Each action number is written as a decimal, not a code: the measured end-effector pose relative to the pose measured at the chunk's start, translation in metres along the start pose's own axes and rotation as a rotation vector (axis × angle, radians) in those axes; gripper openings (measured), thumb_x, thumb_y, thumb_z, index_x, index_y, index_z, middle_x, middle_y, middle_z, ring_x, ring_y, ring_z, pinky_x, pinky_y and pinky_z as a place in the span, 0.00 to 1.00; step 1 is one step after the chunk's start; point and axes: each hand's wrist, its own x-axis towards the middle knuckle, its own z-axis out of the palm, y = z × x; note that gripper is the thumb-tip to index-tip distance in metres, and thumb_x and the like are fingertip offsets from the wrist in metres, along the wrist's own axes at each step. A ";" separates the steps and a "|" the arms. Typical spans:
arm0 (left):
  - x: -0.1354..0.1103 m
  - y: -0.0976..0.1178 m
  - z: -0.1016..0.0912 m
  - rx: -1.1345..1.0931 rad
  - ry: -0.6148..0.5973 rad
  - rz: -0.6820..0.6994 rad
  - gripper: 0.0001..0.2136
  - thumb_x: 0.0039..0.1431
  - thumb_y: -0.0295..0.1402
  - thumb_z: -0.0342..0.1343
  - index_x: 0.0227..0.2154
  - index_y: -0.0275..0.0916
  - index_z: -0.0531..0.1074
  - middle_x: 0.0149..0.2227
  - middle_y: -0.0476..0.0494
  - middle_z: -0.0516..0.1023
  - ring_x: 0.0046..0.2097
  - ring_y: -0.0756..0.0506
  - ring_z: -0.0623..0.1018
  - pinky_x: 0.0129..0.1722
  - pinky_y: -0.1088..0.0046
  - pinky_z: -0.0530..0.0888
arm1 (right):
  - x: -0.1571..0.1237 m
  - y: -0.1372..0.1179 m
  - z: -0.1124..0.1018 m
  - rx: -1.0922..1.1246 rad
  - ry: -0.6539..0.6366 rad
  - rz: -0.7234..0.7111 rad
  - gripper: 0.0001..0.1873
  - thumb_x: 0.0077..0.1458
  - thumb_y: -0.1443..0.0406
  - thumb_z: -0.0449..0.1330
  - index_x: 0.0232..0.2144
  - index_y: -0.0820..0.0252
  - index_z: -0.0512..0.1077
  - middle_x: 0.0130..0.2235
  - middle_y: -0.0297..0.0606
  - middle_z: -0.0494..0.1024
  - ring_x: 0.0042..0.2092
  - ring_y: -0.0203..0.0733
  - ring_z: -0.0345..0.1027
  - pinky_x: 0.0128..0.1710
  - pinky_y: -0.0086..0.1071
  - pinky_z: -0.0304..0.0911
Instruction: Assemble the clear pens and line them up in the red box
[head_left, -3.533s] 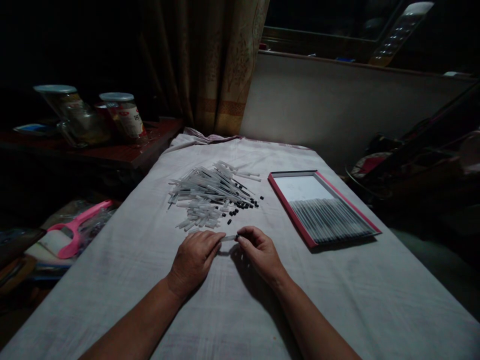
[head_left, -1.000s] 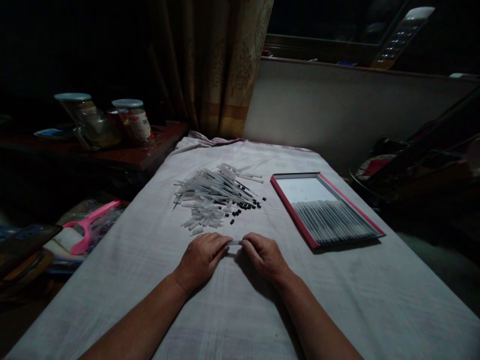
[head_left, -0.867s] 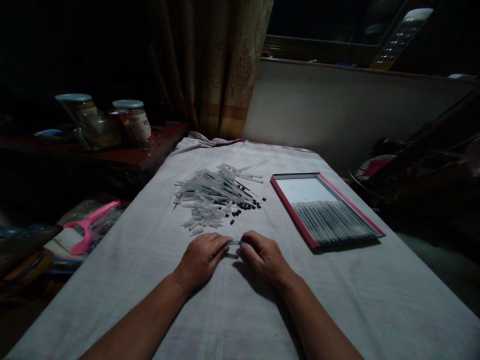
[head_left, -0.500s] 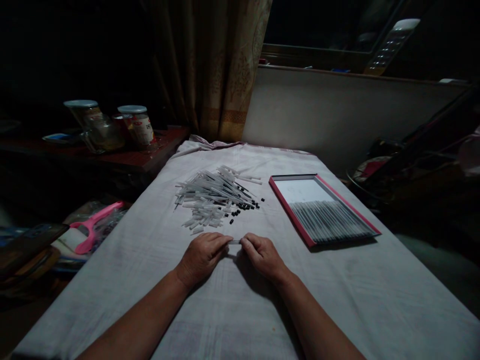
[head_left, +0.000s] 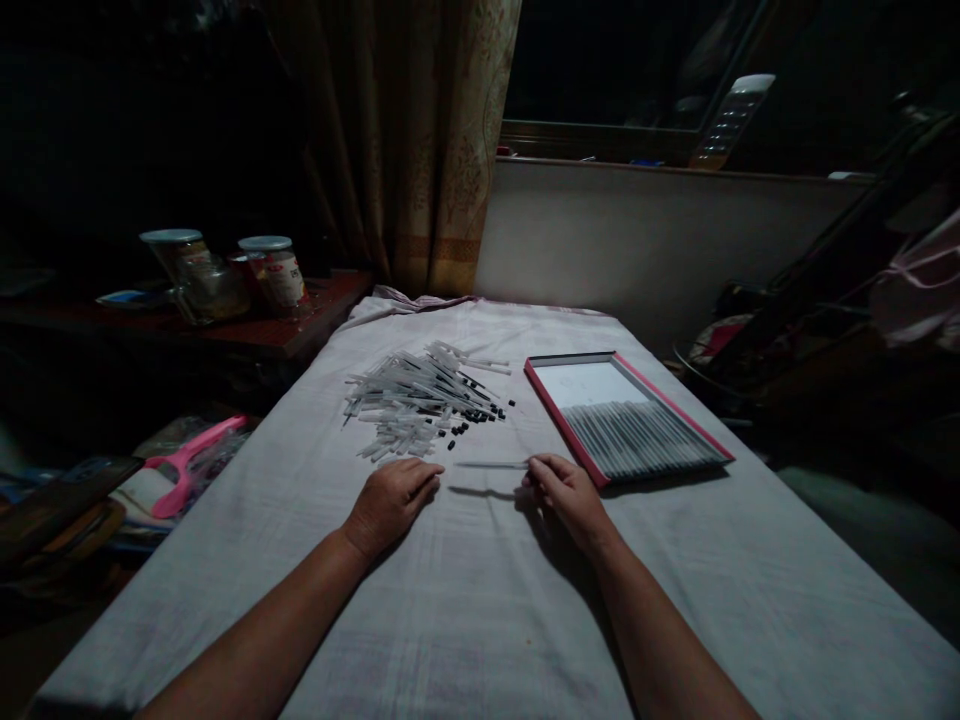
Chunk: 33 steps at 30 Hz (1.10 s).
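Observation:
My right hand (head_left: 568, 495) pinches one end of a thin clear tube (head_left: 491, 465), held a little above the white cloth, just left of the red-rimmed tray (head_left: 551, 415). My left hand (head_left: 390, 500) rests knuckles-up on the cloth with its fingers curled loosely and nothing visible in them. A pile of clear tubes (head_left: 409, 395) with small black caps (head_left: 469, 420) lies just beyond my left hand. A row of finished tubes (head_left: 641, 445) fills the near half of the tray.
The cloth-covered table (head_left: 480, 600) runs toward a curtain (head_left: 420, 150) and a wall. Two jars (head_left: 225, 270) stand on a dark side table at the left. A pink handled tool (head_left: 187, 460) lies on clutter below it. Bags and dark objects crowd the right side.
My hands have parted. The right hand has carried the tube to the right, toward the tray, and the left hand has let go of it. The view has tilted upward a little.

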 end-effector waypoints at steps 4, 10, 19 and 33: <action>0.014 -0.013 -0.009 0.157 0.024 -0.140 0.10 0.65 0.33 0.52 0.42 0.39 0.77 0.39 0.41 0.81 0.42 0.42 0.78 0.44 0.66 0.73 | 0.006 -0.001 -0.011 0.262 0.141 0.152 0.23 0.32 0.52 0.72 0.28 0.60 0.73 0.24 0.35 0.76 0.21 0.32 0.64 0.19 0.24 0.56; 0.037 -0.014 -0.018 0.443 -0.092 -0.393 0.10 0.63 0.34 0.53 0.41 0.38 0.77 0.42 0.37 0.77 0.47 0.37 0.75 0.48 0.61 0.71 | 0.006 -0.004 -0.006 0.247 0.159 0.137 0.18 0.33 0.57 0.69 0.27 0.61 0.73 0.24 0.34 0.76 0.21 0.30 0.60 0.16 0.23 0.49; 0.040 -0.025 -0.019 0.420 -0.129 -0.440 0.08 0.58 0.36 0.56 0.36 0.43 0.80 0.37 0.41 0.77 0.43 0.39 0.76 0.43 0.65 0.72 | 0.005 -0.003 -0.005 0.205 0.165 0.098 0.18 0.35 0.57 0.67 0.29 0.62 0.77 0.25 0.34 0.73 0.22 0.31 0.59 0.17 0.24 0.47; 0.013 0.015 -0.011 -0.185 0.119 -0.495 0.10 0.63 0.40 0.50 0.40 0.42 0.72 0.30 0.47 0.76 0.30 0.46 0.76 0.34 0.69 0.72 | -0.002 -0.005 0.001 0.216 0.108 0.112 0.16 0.35 0.59 0.65 0.29 0.62 0.78 0.24 0.33 0.73 0.21 0.29 0.57 0.17 0.23 0.46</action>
